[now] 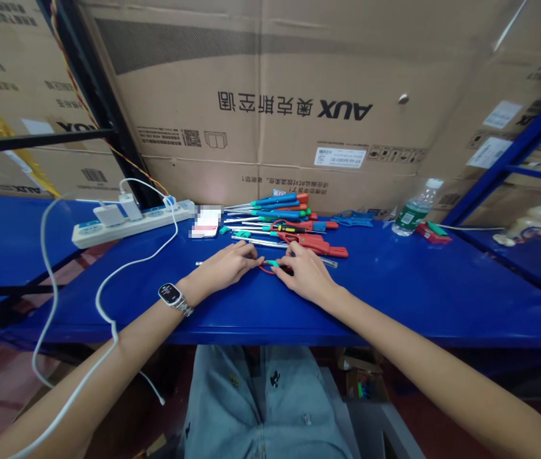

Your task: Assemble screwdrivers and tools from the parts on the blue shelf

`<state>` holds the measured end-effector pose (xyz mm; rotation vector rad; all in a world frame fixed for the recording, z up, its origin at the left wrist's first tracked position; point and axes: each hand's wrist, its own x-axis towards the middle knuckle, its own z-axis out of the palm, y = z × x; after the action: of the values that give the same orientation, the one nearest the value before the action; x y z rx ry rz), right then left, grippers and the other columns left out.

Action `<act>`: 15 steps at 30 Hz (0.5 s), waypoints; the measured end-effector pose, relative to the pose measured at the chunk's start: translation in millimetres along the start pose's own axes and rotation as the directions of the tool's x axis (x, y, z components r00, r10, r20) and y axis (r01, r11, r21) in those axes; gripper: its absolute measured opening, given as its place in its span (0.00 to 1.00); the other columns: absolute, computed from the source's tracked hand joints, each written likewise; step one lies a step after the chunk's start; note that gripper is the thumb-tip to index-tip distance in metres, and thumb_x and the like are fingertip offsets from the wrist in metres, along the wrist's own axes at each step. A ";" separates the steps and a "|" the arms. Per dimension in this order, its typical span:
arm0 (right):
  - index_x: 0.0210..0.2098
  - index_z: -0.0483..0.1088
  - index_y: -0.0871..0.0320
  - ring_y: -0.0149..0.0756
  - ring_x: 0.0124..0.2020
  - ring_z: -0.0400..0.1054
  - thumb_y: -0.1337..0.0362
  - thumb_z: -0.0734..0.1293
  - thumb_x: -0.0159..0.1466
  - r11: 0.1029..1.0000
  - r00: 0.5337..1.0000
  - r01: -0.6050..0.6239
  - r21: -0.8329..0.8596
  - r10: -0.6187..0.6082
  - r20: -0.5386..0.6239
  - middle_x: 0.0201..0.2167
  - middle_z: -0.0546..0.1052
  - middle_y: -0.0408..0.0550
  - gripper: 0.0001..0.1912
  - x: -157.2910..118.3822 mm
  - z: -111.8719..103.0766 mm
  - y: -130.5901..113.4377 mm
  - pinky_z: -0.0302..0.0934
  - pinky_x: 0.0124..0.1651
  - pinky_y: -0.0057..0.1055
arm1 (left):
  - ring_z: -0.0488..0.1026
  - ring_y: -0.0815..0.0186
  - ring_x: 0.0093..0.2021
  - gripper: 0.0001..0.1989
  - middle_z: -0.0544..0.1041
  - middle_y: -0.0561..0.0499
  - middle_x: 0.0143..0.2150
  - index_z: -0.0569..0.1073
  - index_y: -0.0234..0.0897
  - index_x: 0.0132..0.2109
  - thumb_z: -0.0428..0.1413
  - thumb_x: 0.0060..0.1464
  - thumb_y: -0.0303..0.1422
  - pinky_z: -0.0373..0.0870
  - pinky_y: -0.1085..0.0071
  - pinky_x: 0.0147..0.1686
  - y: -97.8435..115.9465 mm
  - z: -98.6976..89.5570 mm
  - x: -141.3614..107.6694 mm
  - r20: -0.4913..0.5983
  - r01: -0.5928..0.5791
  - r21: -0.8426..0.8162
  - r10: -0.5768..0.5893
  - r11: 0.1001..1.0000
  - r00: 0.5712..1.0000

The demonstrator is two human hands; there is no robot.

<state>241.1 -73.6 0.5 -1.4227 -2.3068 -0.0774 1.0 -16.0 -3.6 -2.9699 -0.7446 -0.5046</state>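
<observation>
My left hand (236, 260) and my right hand (306, 271) meet low over the blue table, fingertips pinched around a red-and-green part of a long-necked lighter (271, 262). Its red loop and green piece show between the hands; my fingers hide most of the rest. A thin silver tube end (198, 263) pokes out left of my left hand, and a clear strip (330, 262) shows past my right hand. Just behind lies a row of long-necked lighters (315, 243) with red or blue handles and silver tubes. A yellow-and-black screwdriver (294, 228) rests among them.
Left of the lighters are a white card-like item (206, 221), partly pixelated, and a power strip (131, 223), whose white cable crosses my left forearm. A water bottle (416, 209), a red box (432, 233) and blue pieces (353, 218) stand right. Large cartons (270, 140) wall the back.
</observation>
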 end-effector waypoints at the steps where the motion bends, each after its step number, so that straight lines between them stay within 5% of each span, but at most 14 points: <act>1: 0.41 0.81 0.56 0.38 0.39 0.69 0.56 0.65 0.71 1.000 1.000 -0.003 0.014 0.003 -0.005 0.41 0.72 0.51 0.15 -0.6 1.2 0.1 0.62 0.43 0.36 | 0.70 0.59 0.45 0.19 0.75 0.43 0.47 0.78 0.40 0.55 0.44 0.71 0.32 0.69 0.60 0.48 -1.4 0.5 0.8 -0.001 -0.003 0.002 0.003 1.000 1.000; 8: 0.52 0.76 0.59 0.36 0.38 0.71 0.65 0.66 0.68 0.972 0.997 -0.071 0.222 0.079 -0.027 0.43 0.73 0.51 0.14 -0.3 -7.8 10.2 0.63 0.47 0.36 | 0.70 0.54 0.51 0.22 0.74 0.42 0.53 0.73 0.41 0.61 0.48 0.63 0.28 0.67 0.52 0.54 4.0 -5.0 2.4 -0.007 0.046 0.012 -0.046 0.999 0.999; 11: 0.47 0.77 0.59 0.36 0.39 0.71 0.71 0.63 0.67 0.965 0.989 -0.104 0.242 0.126 -0.077 0.43 0.74 0.51 0.13 -0.3 -21.3 29.2 0.63 0.45 0.34 | 0.70 0.51 0.53 0.27 0.74 0.42 0.55 0.72 0.38 0.61 0.51 0.53 0.27 0.65 0.49 0.56 9.6 -12.7 6.8 -0.046 0.071 -0.020 -0.072 0.997 0.996; 15: 0.42 0.77 0.59 0.35 0.36 0.69 0.71 0.64 0.66 0.971 0.987 -0.157 0.180 0.161 -0.011 0.41 0.75 0.50 0.10 -4.7 -33.8 56.4 0.62 0.42 0.32 | 0.71 0.54 0.49 0.21 0.77 0.43 0.48 0.75 0.35 0.51 0.49 0.52 0.26 0.68 0.53 0.53 15.1 -17.8 27.8 -0.127 0.043 -0.102 -0.056 0.994 0.990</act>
<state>302.7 -59.9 19.6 -1.4981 -2.1117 0.1547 25.9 -18.8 22.8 -2.9778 -0.8047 -0.7518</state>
